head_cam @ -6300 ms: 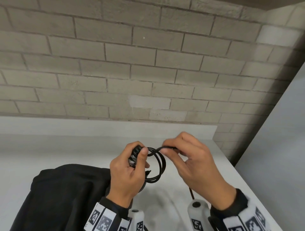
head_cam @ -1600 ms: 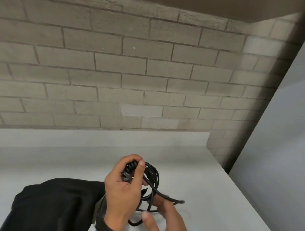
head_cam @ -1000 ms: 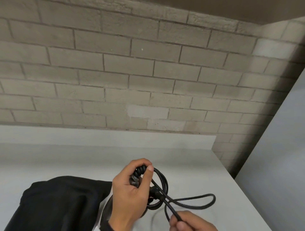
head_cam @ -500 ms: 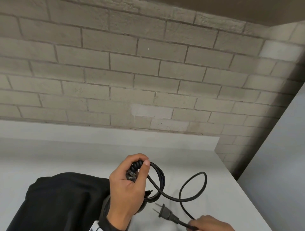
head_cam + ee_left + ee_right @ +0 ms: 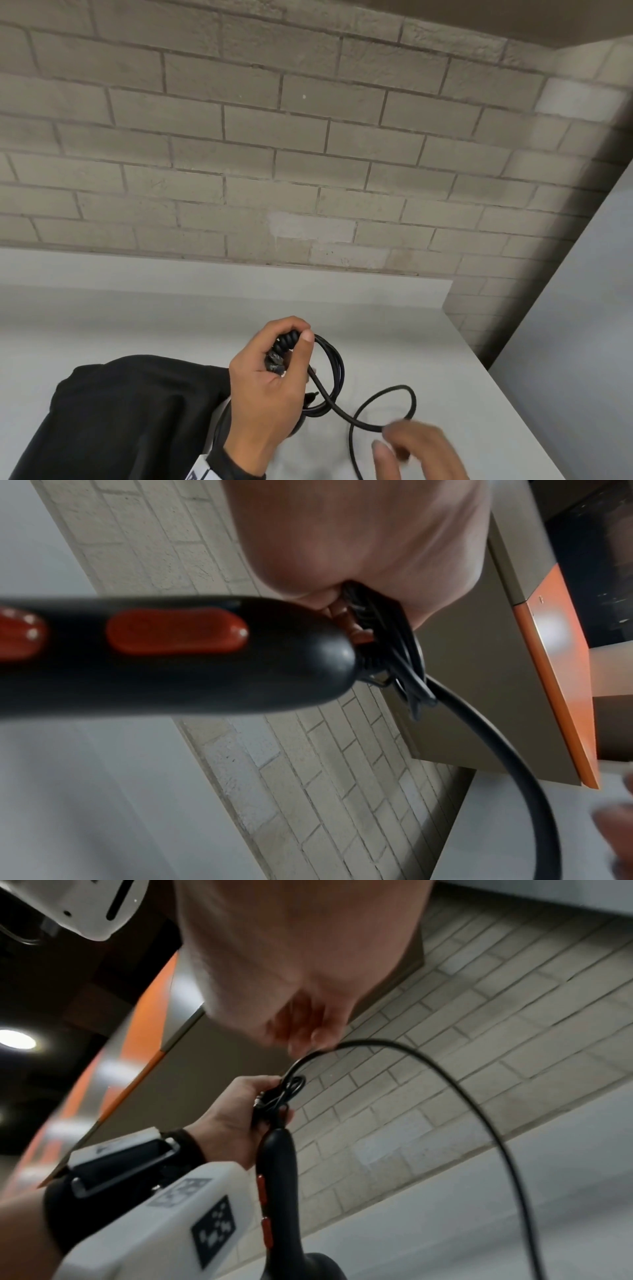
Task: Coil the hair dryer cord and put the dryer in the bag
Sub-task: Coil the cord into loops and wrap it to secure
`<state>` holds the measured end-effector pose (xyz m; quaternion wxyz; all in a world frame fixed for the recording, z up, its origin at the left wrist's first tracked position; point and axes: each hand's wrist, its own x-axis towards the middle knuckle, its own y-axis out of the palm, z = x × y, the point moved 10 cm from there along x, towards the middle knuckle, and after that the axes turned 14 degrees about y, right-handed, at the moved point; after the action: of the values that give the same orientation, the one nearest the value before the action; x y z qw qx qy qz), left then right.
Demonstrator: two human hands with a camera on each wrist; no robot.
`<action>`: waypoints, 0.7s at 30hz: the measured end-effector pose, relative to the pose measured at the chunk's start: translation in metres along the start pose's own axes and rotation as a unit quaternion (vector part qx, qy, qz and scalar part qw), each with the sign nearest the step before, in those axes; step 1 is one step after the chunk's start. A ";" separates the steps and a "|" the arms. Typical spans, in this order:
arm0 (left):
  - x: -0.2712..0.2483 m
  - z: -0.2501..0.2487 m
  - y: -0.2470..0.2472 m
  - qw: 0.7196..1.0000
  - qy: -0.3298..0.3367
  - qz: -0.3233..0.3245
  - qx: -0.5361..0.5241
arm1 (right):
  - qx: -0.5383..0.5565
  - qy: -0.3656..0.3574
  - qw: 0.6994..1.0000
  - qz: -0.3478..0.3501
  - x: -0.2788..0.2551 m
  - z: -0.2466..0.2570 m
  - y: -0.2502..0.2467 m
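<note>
My left hand (image 5: 287,349) grips several coils of the black cord (image 5: 334,371) bunched against the end of the hair dryer's handle (image 5: 171,653), which is black with red buttons. The dryer hangs below that hand, mostly hidden in the head view; the right wrist view shows its handle (image 5: 277,1172). A loose loop of cord (image 5: 394,404) runs to the right. My blurred right hand (image 5: 387,435) pinches this cord (image 5: 445,1085) low at the right. The plug is out of sight. The black bag (image 5: 130,418) lies on the table to the left of my left hand.
The white table (image 5: 428,342) runs to a pale brick wall (image 5: 308,171) behind, and its right edge drops off beside a grey panel (image 5: 582,308). A tan and orange cabinet (image 5: 555,669) hangs overhead.
My right hand has slid up the cord towards the coils, and the plug has gone out of view. The loose loop has shrunk and dropped lower. My left hand keeps its grip.
</note>
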<state>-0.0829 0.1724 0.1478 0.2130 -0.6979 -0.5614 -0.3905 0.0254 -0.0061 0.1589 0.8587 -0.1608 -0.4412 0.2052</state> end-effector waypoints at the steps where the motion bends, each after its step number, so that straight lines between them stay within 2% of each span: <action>1: 0.000 -0.001 0.001 1.000 0.002 0.003 -0.002 | 0.020 0.015 0.999 0.034 0.000 -0.004 0.009; 2: -0.001 -0.002 0.002 1.000 0.006 0.009 0.002 | 0.032 0.032 0.998 0.041 0.002 -0.008 0.019; 6: 0.002 -0.005 0.002 1.000 0.016 0.018 0.012 | -0.013 0.012 0.993 0.116 0.011 -0.015 0.039; 9: 0.005 -0.005 0.000 1.000 0.020 0.018 0.013 | 0.027 -0.032 0.994 0.097 0.023 0.002 0.030; 14: 0.004 -0.006 0.005 0.999 0.017 0.036 -0.019 | 0.103 -0.014 0.990 0.096 0.060 0.016 0.015; 18: -0.003 -0.008 0.016 0.994 0.012 0.083 -0.073 | 0.173 0.052 0.977 0.108 0.081 0.017 0.018; 21: -0.009 -0.014 0.022 0.990 0.031 0.110 -0.087 | 0.250 0.129 0.953 0.110 0.090 0.007 0.027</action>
<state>-0.0669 0.1507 0.1524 0.2102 -0.7586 -0.4381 -0.4340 0.0611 0.0625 0.2122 0.8933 -0.0139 -0.2409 0.3792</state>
